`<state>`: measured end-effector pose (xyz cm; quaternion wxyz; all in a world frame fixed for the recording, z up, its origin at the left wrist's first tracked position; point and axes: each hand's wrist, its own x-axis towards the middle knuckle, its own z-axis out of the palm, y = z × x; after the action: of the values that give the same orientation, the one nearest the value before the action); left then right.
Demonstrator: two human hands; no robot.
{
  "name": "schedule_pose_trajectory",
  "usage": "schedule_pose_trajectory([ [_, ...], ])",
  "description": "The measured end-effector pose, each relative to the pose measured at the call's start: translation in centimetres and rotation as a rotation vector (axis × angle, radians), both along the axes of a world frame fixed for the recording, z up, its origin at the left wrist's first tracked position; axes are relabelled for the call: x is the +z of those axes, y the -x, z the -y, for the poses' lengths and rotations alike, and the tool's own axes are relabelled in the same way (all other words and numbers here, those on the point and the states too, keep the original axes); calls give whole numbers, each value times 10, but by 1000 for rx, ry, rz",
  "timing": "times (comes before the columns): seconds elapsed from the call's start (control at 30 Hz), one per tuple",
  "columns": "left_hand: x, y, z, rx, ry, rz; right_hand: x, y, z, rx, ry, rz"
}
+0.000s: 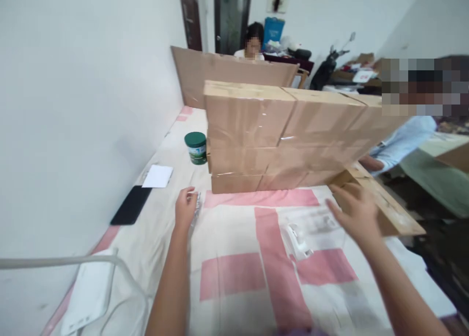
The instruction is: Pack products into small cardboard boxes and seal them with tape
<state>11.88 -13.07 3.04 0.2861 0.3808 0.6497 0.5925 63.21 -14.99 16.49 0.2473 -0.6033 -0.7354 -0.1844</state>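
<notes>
My left hand [186, 206] is over the left side of the cloth-covered table, its fingers curled round a small crinkled, silvery packet [198, 205] that is partly hidden. On the right, my right hand [355, 211] is raised with fingers apart and holds nothing I can see; it is slightly blurred. Just left of it, a clear plastic item [322, 222] is smeared by motion, so I cannot tell its kind or whether it touches the cloth. A white moulded plastic piece [298, 241] lies between my hands, nearer the right one.
Stacked cardboard boxes [245, 126] form a wall ahead. A green-lidded tub [196, 148] stands beside them. An open carton [381, 204] is at the right. White card [158, 176], a black flat object [131, 205] and a white power strip [90, 294] lie left. Two people sit beyond.
</notes>
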Motion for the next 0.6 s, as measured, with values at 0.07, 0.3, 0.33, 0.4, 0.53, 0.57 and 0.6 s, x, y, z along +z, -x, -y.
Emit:
schedule_pose_trajectory([
  [0.07,-16,12,-9,-19,-28,141,4,104,-9,291,58,-35],
  [0.3,-41,56,-21,-21,-186,688,2,417,-75,591,459,-4],
  [0.33,-40,60,-20,-33,-207,748,5,448,-93,467,510,35],
  [0.4,-36,66,-17,-49,-247,848,14,497,-134,335,538,18],
  [0.53,-29,75,-8,-26,-330,976,21,534,-208,-108,592,-49],
  [0.57,-28,77,-6,-9,-349,992,18,534,-219,-175,619,-52],
  [0.6,-28,78,-5,12,-366,1002,15,533,-227,-207,643,-49],
])
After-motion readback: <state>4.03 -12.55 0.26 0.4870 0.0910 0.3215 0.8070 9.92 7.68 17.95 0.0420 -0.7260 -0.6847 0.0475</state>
